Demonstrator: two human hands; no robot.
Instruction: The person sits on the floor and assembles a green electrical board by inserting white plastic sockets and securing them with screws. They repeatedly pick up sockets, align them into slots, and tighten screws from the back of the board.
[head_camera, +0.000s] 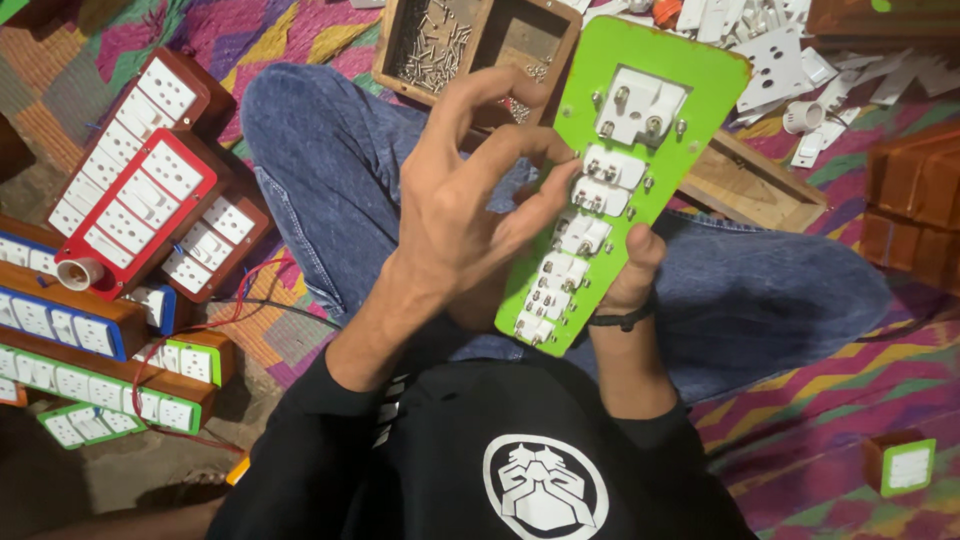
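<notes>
Underneath, striped mat; right hand fingers grip green panel; left hand fingers spread.

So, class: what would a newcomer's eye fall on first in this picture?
The bright green panel, centre, studded with white switch backs and one large socket. The left hand fingers the switches while the right hand props the panel from behind. At far left lie finished boards in red, blue and green frames; a screw tray sits above.
</notes>
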